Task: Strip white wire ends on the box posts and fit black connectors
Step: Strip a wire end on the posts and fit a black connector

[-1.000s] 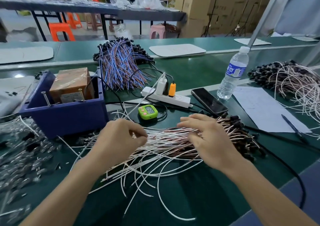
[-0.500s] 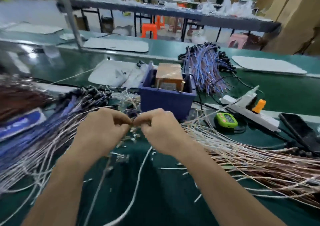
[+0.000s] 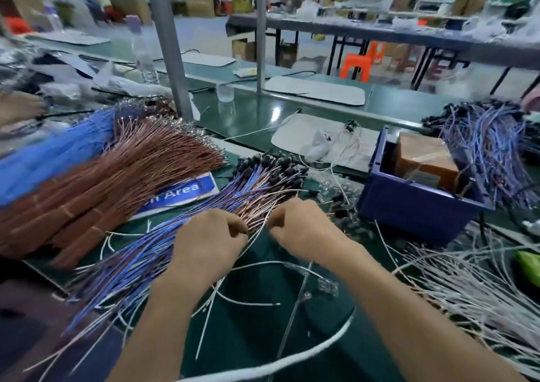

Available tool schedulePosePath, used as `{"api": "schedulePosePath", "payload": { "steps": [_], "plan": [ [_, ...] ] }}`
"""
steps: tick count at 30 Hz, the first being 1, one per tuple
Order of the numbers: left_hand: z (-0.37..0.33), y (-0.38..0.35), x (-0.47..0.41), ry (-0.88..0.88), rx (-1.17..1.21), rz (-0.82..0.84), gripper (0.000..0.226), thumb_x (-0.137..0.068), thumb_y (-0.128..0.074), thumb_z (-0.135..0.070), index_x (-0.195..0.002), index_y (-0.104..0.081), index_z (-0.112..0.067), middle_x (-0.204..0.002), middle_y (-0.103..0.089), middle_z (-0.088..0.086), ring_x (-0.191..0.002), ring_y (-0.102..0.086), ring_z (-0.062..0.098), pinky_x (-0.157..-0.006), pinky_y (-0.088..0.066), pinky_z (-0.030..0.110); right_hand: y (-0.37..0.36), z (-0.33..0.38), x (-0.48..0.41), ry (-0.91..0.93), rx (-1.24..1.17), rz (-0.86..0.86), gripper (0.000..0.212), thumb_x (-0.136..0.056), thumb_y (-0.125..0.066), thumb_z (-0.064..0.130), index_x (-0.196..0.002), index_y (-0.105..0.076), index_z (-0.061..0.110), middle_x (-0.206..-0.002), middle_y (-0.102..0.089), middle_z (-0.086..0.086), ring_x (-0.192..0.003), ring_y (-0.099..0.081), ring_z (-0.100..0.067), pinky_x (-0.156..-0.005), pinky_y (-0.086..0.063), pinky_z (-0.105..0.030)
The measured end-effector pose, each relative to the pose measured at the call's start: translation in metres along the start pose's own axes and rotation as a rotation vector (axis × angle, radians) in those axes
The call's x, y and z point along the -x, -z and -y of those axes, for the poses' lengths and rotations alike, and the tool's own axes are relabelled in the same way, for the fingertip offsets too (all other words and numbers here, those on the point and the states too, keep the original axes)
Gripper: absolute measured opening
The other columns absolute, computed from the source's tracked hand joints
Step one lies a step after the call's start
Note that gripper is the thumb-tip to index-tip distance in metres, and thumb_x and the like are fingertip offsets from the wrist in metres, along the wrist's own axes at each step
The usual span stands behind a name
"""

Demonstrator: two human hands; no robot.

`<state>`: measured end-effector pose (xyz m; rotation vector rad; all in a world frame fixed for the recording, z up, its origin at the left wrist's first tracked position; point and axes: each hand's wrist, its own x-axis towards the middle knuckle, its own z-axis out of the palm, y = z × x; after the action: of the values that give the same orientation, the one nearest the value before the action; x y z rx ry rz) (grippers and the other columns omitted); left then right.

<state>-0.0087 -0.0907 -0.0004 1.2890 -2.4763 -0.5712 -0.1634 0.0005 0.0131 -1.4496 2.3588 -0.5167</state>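
White wire [image 3: 258, 234] rises between the left hand [image 3: 210, 244] and right hand [image 3: 302, 231], both left of the blue bin [image 3: 409, 210]. Their fingers are curled; I cannot tell whether they pinch it. Black connectors [image 3: 279, 168] lie beyond, also left of the bin.

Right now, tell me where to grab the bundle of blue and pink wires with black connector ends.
Grip the bundle of blue and pink wires just behind its black connectors, coming down from above across the strands. There they lie packed and parallel; toward the near edge they fan apart, so a grip would likely gather only some.
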Motion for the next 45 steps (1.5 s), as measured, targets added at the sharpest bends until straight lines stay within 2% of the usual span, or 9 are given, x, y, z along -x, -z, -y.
{"api": "schedulePosePath", "payload": {
  "steps": [6,14,17,23,32,36,38,41,45],
  "plan": [
    [-0.001,-0.015,0.006,-0.048,0.033,-0.156,0.034,-0.085,-0.075,-0.026,-0.114,-0.074,-0.043,-0.100,-0.072,-0.005,-0.096,-0.065,0.025,-0.084,-0.054,0.039,0.001,0.004,-0.010,0.094,0.124,-0.055,0.045,-0.080,-0.056,-0.003,-0.110,-0.075,0.024,-0.108,-0.073,-0.006,-0.107,-0.063,-0.025,-0.089,-0.055,-0.039],
    [0.005,-0.028,0.005,-0.072,0.018,-0.114,0.046,-0.085,-0.074,-0.058,-0.126,-0.067,-0.038,-0.113,-0.064,-0.016,-0.105,-0.059,0.013,-0.082,-0.043,0.032,0.013,0.000,-0.014,0.110,0.118,-0.148,0.027,-0.088,-0.060,0.003,-0.095,-0.078,0.022,-0.098,-0.072,-0.002,-0.090,-0.066,-0.025,-0.082,-0.057,-0.041],
    [0.004,-0.030,0.005,-0.116,-0.094,-0.165,0.040,-0.087,-0.077,-0.041,-0.126,-0.069,-0.038,-0.111,-0.064,-0.018,-0.104,-0.061,0.012,-0.086,-0.049,0.033,0.026,-0.010,-0.026,0.008,0.194,-0.154,0.050,-0.085,-0.044,-0.011,-0.118,-0.069,0.016,-0.110,-0.068,-0.012,-0.101,-0.065,-0.033,-0.086,-0.054,-0.044],
    [0.015,-0.032,-0.004,-0.122,0.016,-0.226,0.027,-0.090,-0.076,-0.015,-0.108,-0.079,-0.035,-0.099,-0.070,-0.016,-0.095,-0.065,0.014,-0.075,-0.049,0.030,0.025,-0.025,-0.040,-0.086,0.288,-0.174,0.046,-0.087,-0.042,-0.010,-0.125,-0.049,0.014,-0.104,-0.066,-0.014,-0.094,-0.060,-0.035,-0.083,-0.054,-0.048],
    [0.028,-0.023,-0.028,-0.009,0.195,-0.310,0.064,-0.071,-0.091,-0.008,-0.101,-0.041,-0.033,-0.080,-0.056,-0.013,-0.062,-0.053,0.009,-0.053,-0.033,0.028,0.045,-0.019,-0.019,0.039,0.220,-0.398,0.033,-0.095,-0.047,-0.009,-0.087,-0.062,0.019,-0.077,-0.065,-0.002,-0.064,-0.061,-0.022,-0.064,-0.057,-0.045],
    [0.010,-0.017,-0.016,-0.107,-0.120,-0.308,0.075,-0.069,-0.092,-0.022,-0.132,-0.052,-0.024,-0.117,-0.064,0.001,-0.099,-0.063,0.028,-0.077,-0.050,0.042,0.066,-0.018,0.014,0.058,0.101,-0.491,0.026,-0.100,-0.048,0.001,-0.097,-0.069,0.017,-0.086,-0.072,-0.010,-0.060,-0.063,-0.021,-0.059,-0.058,-0.045],
    [-0.011,-0.011,-0.006,-0.256,-0.163,-0.277,0.079,-0.068,-0.091,-0.036,-0.137,-0.055,-0.028,-0.131,-0.061,-0.002,-0.116,-0.059,0.024,-0.099,-0.048,0.042,0.075,-0.025,0.037,0.070,0.036,-0.557,0.022,-0.103,-0.052,0.013,-0.094,-0.070,0.022,-0.071,-0.069,0.004,-0.051,-0.060,-0.011,-0.053,-0.056,-0.039],
    [-0.053,-0.002,0.006,-0.388,0.150,-0.215,0.054,-0.083,-0.081,-0.036,-0.133,-0.059,-0.040,-0.124,-0.068,-0.016,-0.107,-0.063,0.009,-0.096,-0.046,0.028,0.086,-0.039,0.077,0.034,-0.059,-0.660,0.017,-0.100,-0.064,0.026,-0.083,-0.070,0.027,-0.067,-0.065,0.016,-0.060,-0.062,-0.004,-0.048,-0.045,-0.016],
    [-0.095,0.006,0.001,-0.347,0.767,0.187,0.028,-0.090,-0.078,-0.019,-0.105,-0.078,-0.043,-0.082,-0.077,-0.011,-0.067,-0.068,0.004,-0.067,-0.054,0.019,0.096,-0.071,0.125,-0.073,-0.125,-0.735,0.019,-0.096,-0.069,0.026,-0.077,-0.070,0.026,-0.073,-0.065,0.023,-0.066,-0.058,-0.004,-0.051,-0.040,-0.016]
  ]
}}
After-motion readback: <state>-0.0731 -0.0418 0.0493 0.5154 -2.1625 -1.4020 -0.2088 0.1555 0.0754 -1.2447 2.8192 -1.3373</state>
